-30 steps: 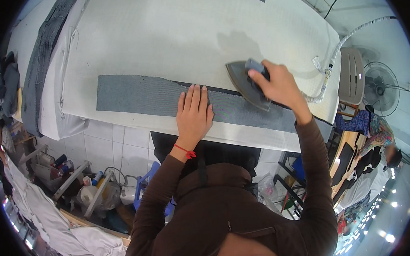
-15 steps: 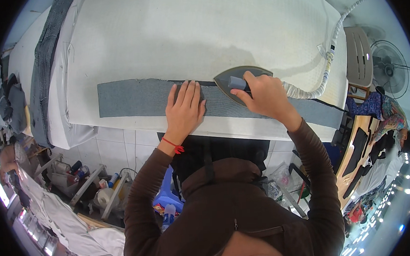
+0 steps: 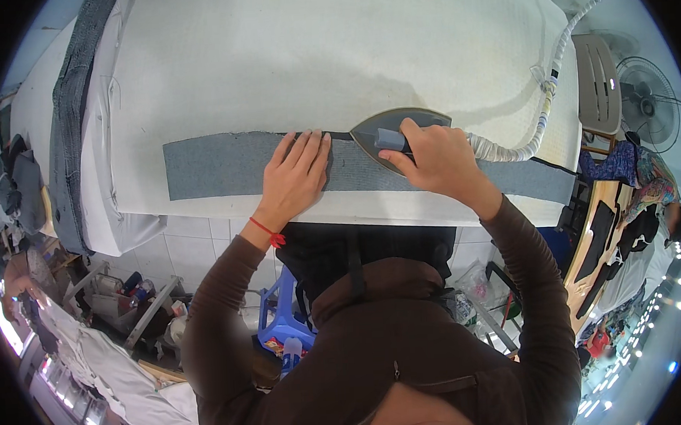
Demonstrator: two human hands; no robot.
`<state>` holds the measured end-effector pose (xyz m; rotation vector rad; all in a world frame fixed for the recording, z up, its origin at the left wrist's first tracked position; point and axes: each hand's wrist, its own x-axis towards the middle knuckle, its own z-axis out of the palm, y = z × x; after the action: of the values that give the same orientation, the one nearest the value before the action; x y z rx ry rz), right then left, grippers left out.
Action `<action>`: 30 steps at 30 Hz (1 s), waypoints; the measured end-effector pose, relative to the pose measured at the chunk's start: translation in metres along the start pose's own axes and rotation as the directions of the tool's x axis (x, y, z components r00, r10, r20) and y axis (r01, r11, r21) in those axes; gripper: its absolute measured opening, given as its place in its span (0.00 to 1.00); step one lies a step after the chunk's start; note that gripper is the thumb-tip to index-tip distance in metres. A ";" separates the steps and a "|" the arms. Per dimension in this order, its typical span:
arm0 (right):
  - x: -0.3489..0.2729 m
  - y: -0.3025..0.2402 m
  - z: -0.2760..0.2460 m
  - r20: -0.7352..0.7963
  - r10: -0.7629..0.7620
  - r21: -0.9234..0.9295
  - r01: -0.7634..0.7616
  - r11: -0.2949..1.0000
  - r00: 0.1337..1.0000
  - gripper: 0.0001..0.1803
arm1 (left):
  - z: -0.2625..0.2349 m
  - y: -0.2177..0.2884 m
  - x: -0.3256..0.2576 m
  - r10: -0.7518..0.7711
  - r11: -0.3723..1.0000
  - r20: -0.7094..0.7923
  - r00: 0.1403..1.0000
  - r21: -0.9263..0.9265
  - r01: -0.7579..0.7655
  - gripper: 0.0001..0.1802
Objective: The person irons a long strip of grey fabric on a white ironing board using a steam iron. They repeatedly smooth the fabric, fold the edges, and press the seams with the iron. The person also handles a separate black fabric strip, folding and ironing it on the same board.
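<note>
A long strip of grey-blue denim fabric lies along the near edge of the white padded ironing table. My left hand rests flat on the strip, fingers stretched toward its far edge, where a dark band shows. To its right, my right hand grips the handle of an iron. The iron's pointed tip faces left and its soleplate sits on the strip, overlapping the far edge. A wrapped hose runs from the iron's rear to the right and upward.
Dark denim hangs over the table's left side. A fan and a beige chair stand at the right. Below are a blue plastic stool and a cluttered metal frame. Another person is at the far right.
My left hand has slid slightly left along the strip, its fingers still stretched out. The iron has shifted a little left in my right hand. The view has also moved slightly.
</note>
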<state>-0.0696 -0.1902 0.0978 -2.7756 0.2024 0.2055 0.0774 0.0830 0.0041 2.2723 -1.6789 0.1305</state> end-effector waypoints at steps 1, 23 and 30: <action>0.000 -0.001 0.000 -0.017 -0.012 -0.003 0.012 1.000 1.000 0.32 | -0.002 -0.002 0.000 0.015 1.000 0.007 1.000 0.010 -0.015 0.30; 0.017 -0.024 0.005 -0.017 -0.025 0.023 0.026 0.999 1.000 0.30 | -0.011 -0.039 -0.008 0.074 0.990 0.002 0.997 0.122 -0.074 0.23; 0.023 -0.030 0.004 -0.015 -0.043 0.025 0.043 0.999 0.999 0.30 | -0.018 -0.053 -0.006 0.120 0.982 -0.037 0.992 0.153 -0.113 0.24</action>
<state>-0.0421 -0.1632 0.1001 -2.7539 0.1473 0.1714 0.1276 0.1083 0.0091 2.2570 -1.8353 0.3446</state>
